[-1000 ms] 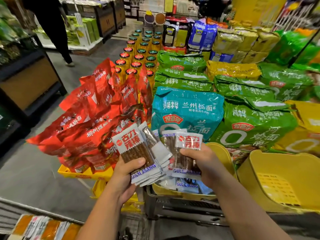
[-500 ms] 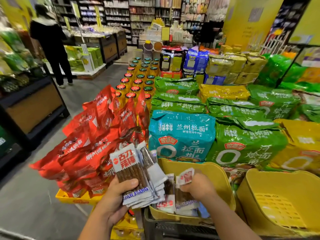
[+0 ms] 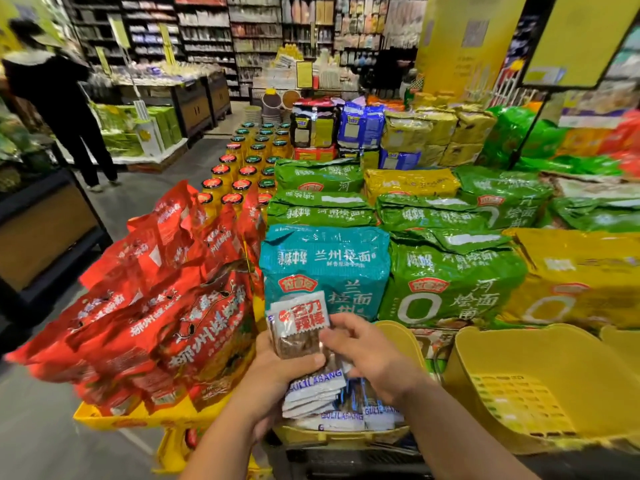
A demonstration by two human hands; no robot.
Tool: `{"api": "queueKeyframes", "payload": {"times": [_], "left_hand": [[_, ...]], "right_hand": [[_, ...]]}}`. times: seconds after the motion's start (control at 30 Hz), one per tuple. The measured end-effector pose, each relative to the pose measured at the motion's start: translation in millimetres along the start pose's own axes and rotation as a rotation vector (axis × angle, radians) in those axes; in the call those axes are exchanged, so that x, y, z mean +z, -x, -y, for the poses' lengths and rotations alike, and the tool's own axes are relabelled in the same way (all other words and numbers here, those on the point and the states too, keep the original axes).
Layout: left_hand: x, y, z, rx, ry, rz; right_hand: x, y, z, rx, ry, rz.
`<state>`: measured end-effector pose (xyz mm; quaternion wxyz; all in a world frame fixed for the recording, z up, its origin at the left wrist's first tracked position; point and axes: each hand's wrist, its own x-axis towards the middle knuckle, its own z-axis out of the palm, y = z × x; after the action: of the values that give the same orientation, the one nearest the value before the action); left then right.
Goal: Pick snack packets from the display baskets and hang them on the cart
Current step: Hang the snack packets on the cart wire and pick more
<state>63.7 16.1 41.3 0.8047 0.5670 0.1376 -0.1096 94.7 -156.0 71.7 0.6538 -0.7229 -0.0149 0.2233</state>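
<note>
Your left hand (image 3: 273,379) grips a fanned stack of snack packets (image 3: 301,327) upright, thumb across the front, and your right hand (image 3: 370,355) curls its fingers onto the top packet's right edge. The stack sits just above a yellow basket (image 3: 346,436) holding more packets; a 2nd yellow basket (image 3: 519,368) stands to its right. Red bags (image 3: 166,306) lie left, a teal noodle pack (image 3: 325,265) behind, jars (image 3: 242,171) farther back

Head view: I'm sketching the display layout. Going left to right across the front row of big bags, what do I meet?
Red bags → teal noodle pack → green noodle pack → yellow noodle pack.
</note>
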Motion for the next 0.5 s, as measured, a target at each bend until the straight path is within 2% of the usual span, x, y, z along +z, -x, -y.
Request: {"api": "queueKeyframes", "payload": {"times": [0.13, 0.2, 0.27, 0.5], "left_hand": [[11.6, 5.7, -5.0, -0.121, 0.143, 0.105], [12.3, 3.2, 0.6, -0.141, 0.153, 0.049], [12.8, 0.5, 4.4, -0.089, 0.086, -0.029], [15.0, 3.6, 3.9, 0.002, 0.024, -0.141]], "right_hand": [[-15.9, 1.0, -8.0, 0.094, -0.146, -0.008], [-22.0, 0.7, -10.3, 0.108, -0.206, -0.015], [-23.9, 1.9, -10.9, 0.107, -0.277, -0.033], [-26.6, 6.8, -4.5, 0.08, -0.288, -0.007]]}}
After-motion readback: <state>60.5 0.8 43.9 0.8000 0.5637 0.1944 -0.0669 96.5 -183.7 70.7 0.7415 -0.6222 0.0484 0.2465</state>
